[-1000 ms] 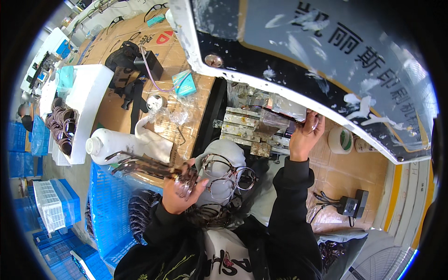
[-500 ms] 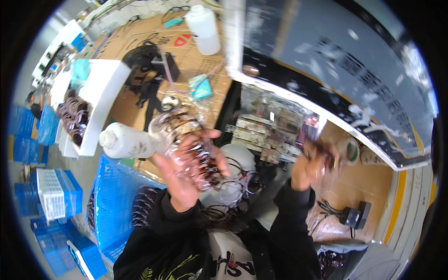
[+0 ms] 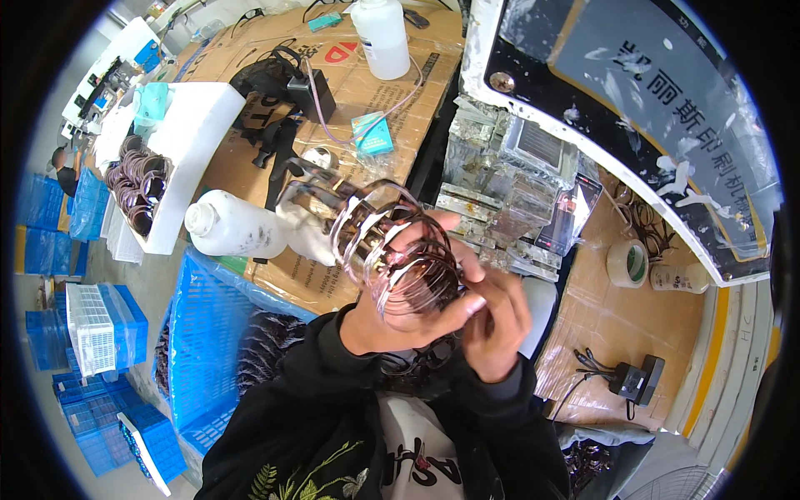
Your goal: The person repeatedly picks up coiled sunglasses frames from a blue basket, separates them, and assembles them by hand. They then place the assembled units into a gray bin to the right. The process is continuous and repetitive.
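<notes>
A stack of nested glasses [image 3: 408, 258] with brownish-pink tinted lenses and thin rims lies in my left hand [image 3: 387, 321], whose fingers curl round it. My right hand [image 3: 496, 329] meets the near right end of the stack, beside my left thumb. Its fingers are bent and pressed together, and whatever they pinch is hidden. Behind the stack stands a paint-stained metal fixture [image 3: 500, 192] of blocks and plates.
A white bottle [image 3: 237, 225] lies left of the stack, near a blue basket [image 3: 208, 350] holding dark glasses. More glasses fill a white foam tray [image 3: 187, 167]. At right are loose glasses [image 3: 646, 229], a tape roll [image 3: 627, 262], a power adapter [image 3: 637, 383] and a machine panel [image 3: 617, 108].
My right hand has come from the right side over to the stack. My left hand has moved right with the glasses. The view has shifted, showing loose glasses at right.
</notes>
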### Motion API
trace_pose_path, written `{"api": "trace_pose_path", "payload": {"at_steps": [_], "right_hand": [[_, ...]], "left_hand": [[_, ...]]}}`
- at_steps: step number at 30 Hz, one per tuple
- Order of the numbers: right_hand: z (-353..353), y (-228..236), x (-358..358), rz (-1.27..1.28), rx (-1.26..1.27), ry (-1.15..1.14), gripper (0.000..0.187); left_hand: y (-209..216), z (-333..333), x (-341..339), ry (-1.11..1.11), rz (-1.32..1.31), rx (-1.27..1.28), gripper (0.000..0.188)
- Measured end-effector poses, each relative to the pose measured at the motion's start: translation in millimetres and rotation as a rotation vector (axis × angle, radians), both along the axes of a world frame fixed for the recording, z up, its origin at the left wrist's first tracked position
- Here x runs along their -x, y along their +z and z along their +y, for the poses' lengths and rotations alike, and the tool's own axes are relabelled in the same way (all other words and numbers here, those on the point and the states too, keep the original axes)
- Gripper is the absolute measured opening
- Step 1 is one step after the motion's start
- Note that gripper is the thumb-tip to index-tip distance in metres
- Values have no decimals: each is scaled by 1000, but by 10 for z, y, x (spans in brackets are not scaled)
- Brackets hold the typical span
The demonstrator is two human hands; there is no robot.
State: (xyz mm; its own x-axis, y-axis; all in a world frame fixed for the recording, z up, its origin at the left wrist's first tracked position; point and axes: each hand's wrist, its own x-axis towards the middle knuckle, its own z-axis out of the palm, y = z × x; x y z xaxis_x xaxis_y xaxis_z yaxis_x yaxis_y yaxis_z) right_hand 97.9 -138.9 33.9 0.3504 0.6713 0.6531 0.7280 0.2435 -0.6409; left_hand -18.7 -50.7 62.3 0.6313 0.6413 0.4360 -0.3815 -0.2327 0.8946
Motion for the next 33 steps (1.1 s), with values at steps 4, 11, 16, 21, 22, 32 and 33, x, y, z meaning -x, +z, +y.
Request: {"api": "trace_pose_path", "payload": {"at_steps": [4, 11, 16, 21, 22, 32, 33], "right_hand": [[-80, -89, -293, 108, 509, -36, 21], [-150, -146, -322, 36, 469, 14, 8], [-350, 208, -501, 189, 253, -53, 5], [59, -100, -863, 715, -485, -6, 14], [195, -225, -963, 757, -486, -30, 15], [565, -1000, -1386, 319, -243, -374, 11], [564, -1013, -1397, 237, -216, -416, 12]], "left_hand": [[-1, 83, 161, 135, -153, 88, 59], [-55, 147, 295, 321, -158, 304, 57], [-98, 159, 411, 371, -146, 299, 55], [-135, 131, 423, 294, -5, 267, 56], [-158, 109, 389, 292, -1, 259, 52], [-185, 71, 410, 165, -180, 543, 59], [-179, 69, 406, 166, -193, 579, 62]]}}
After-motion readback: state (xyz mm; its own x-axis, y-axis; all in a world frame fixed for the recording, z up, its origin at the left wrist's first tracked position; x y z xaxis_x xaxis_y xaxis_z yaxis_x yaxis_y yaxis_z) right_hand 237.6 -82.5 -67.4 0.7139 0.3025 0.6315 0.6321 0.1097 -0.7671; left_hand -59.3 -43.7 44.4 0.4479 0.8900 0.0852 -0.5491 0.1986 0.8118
